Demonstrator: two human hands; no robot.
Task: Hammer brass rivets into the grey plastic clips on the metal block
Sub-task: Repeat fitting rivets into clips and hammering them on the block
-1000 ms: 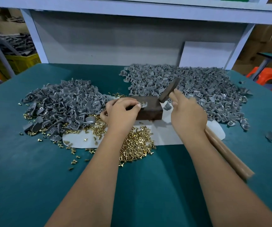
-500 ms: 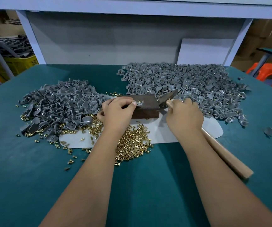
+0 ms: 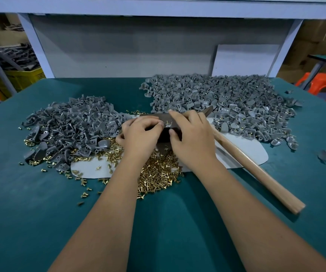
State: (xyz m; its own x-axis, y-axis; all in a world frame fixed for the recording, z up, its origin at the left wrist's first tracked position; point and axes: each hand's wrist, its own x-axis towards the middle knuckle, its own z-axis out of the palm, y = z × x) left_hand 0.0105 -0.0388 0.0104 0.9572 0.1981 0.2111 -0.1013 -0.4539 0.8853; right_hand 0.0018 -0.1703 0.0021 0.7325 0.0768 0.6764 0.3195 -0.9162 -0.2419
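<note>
The dark metal block [image 3: 163,135] sits at mid-table, mostly covered by both hands. On its top lies a grey clip [image 3: 167,124] with a brass rivet standing up out of it. My left hand [image 3: 140,134] pinches the clip's left side with curled fingers. My right hand [image 3: 192,138] stretches its forefinger and thumb to either side of the clip. Its other fingers curl over the hammer near the head [image 3: 208,110]. The wooden hammer handle [image 3: 256,169] lies low, running back to the right.
A heap of loose brass rivets [image 3: 158,173] lies in front of the block on a white mat [image 3: 252,152]. Grey clip piles lie at the left [image 3: 69,126] and back right [image 3: 227,99]. A white frame and backboard stand behind the green tabletop [image 3: 40,213].
The hammer came down from its raised position and now lies low beside the block. My right hand's forefinger and thumb moved left onto the clip. My left hand stayed at the clip.
</note>
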